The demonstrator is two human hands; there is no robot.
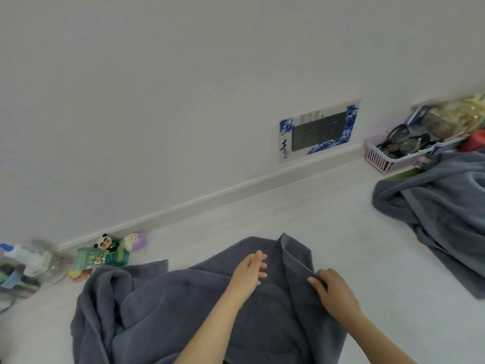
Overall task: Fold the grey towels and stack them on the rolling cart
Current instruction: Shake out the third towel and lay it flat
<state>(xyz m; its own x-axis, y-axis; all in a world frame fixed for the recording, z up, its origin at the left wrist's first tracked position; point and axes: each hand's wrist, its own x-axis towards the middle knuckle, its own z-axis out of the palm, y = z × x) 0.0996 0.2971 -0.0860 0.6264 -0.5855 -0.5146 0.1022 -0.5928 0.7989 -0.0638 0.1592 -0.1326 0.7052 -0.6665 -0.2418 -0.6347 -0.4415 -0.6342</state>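
Grey towel (199, 306) lies spread on the white floor (328, 232) right in front of the person, left part still bunched w/ deep wrinkles, right edge raised into a standing flap. Left hand (249, 269) lies flat on the towel's middle, fingers straight & together, pressing, holding nothing. Right hand (332, 290) has its fingers curled on that raised right edge, pinching the fabric. More grey towel (441, 206) is heaped at far right, near a pink basket (380, 156) of odds & ends. Rolling cart isn't in view.

Risks from here, as I read it:
- Fold goes crooked. The left side is rumpled, so if the right flap gets brought over now, edges prob won't line up & wrinkles get locked inside. Needs smoothing first.
- Flap slips. The pinch looks light & near one point only; thick terry could sag or drop out at the far corner, giving a skewed crease.
- Left hand in the way. It sits about where the flap would land; fabric could fold over it & drag when pulled out.
- Clutter. Toys (110, 244) & bottles (29, 264) by the wall sit close to the towel's left edge; a sweep to flatten that side could knock them over.
- Stack step is uncertain, since the cart's position can't be judged.
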